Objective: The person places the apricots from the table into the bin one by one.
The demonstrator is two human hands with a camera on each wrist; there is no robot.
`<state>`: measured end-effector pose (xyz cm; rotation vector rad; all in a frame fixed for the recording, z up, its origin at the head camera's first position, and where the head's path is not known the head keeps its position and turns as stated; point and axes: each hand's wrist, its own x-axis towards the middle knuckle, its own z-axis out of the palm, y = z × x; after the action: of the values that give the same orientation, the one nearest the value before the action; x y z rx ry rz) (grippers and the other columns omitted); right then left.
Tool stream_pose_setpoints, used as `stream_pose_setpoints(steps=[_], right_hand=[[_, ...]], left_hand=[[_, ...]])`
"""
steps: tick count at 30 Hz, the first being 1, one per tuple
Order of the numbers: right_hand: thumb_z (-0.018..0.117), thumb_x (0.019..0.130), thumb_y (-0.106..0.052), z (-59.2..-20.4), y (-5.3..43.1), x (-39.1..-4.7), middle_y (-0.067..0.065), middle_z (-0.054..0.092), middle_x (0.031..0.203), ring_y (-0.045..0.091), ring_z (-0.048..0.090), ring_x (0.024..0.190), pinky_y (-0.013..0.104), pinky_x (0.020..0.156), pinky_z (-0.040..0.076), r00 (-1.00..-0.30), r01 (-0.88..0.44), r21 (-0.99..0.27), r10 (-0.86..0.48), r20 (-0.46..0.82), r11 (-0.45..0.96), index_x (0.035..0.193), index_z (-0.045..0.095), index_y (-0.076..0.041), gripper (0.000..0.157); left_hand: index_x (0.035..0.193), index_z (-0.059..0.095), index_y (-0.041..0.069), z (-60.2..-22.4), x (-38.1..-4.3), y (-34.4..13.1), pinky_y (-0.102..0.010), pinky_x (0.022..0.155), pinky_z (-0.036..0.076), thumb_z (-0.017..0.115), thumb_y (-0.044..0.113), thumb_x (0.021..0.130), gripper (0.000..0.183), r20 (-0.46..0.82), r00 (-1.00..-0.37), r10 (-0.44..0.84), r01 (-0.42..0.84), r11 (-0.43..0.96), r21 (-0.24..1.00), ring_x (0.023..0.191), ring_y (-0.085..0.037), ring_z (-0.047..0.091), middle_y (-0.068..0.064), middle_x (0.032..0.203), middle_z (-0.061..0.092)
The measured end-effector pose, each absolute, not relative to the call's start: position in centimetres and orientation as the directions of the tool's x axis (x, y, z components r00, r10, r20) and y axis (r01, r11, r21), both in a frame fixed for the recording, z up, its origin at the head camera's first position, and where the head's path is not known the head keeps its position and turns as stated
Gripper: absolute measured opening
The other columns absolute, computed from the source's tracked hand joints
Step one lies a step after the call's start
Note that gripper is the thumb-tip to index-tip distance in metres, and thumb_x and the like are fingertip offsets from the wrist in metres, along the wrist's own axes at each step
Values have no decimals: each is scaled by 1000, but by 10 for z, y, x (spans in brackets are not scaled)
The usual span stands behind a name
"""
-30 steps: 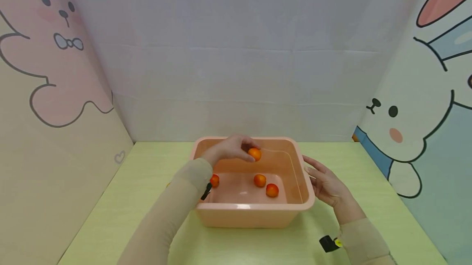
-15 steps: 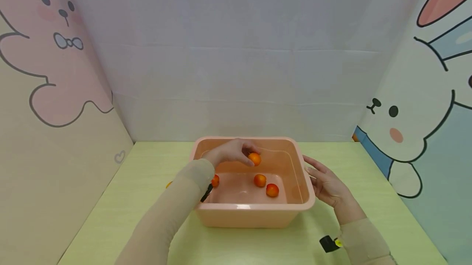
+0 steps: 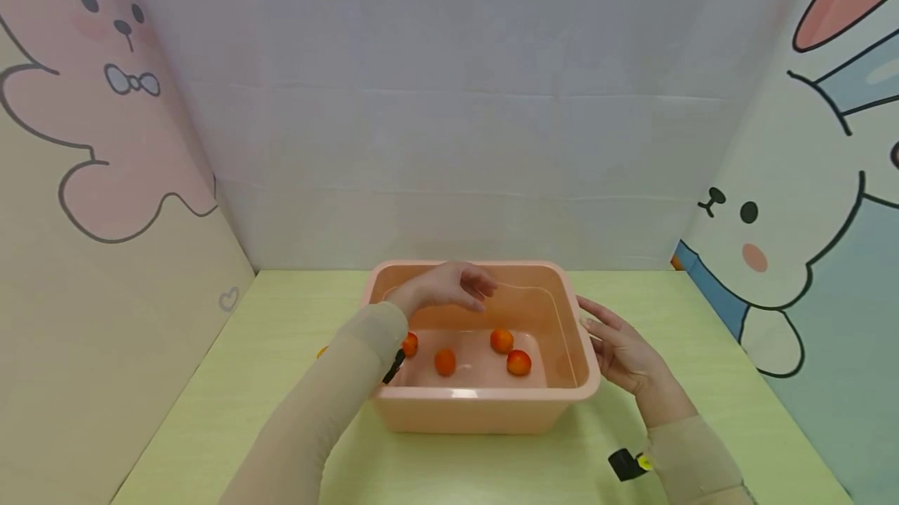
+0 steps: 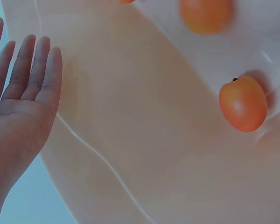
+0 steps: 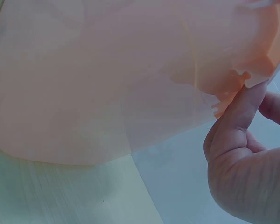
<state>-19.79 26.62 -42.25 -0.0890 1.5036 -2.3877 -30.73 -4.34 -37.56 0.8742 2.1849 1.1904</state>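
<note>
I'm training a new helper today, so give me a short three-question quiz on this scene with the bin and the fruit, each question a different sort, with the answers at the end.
1. Count: in the head view, how many orange fruits can be seen inside the peach-coloured plastic bin?
2. True or false: the left hand is holding a fruit.
3. Multiple choice: which part of the bin is the right hand touching?
A) The floor inside
B) The rim on the right side
C) The wall nearest the person

Key: 1. Four. 2. False; its fingers hold nothing. 3. B.
</note>
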Motion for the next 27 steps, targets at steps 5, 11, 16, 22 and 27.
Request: stream_pose_setpoints(steps=[5,11,16,22,27], right_hand=[[51,105,-14,-423,267,-198,0,71,109,13,70,89,28,77,58,-946,227,-887,-308,-102,-403,119,69,-29,28],[51,105,-14,-424,267,-199,0,71,109,14,70,89,28,76,58,-946,223,-891,-308,-100,-396,120,68,-29,28],[50,105,-14,-424,267,-199,0,71,108,13,70,88,27,75,58,-945,222,-890,-313,-95,-399,120,68,-29,28],[51,104,-14,-424,267,-199,0,71,108,13,70,87,27,76,58,-948,228,-889,-299,-109,-397,119,69,-29,27],[51,105,-14,-423,266,-198,0,70,108,13,69,87,27,75,58,-949,226,-891,-296,-111,-392,119,68,-29,27]], left_hand=[[135,54,-5,-370,-307,-40,-32,95,52,69,1,92,46,-88,-643,761,300,355,885,117,-28,60,-23,133,58],[137,52,-5,-351,-304,-41,-31,95,51,68,2,92,48,-17,-638,770,312,279,908,121,-36,56,-24,134,56],[137,54,-2,-325,-299,-49,-33,96,51,69,2,92,48,79,-665,742,361,228,904,118,-34,59,-23,129,60],[137,57,4,-294,-289,-65,-34,95,52,71,7,91,48,155,-700,697,431,240,870,111,-22,63,-14,126,64],[136,59,8,-277,-281,-82,-37,95,52,73,10,90,48,216,-730,649,471,248,846,112,-24,63,-8,124,66]])
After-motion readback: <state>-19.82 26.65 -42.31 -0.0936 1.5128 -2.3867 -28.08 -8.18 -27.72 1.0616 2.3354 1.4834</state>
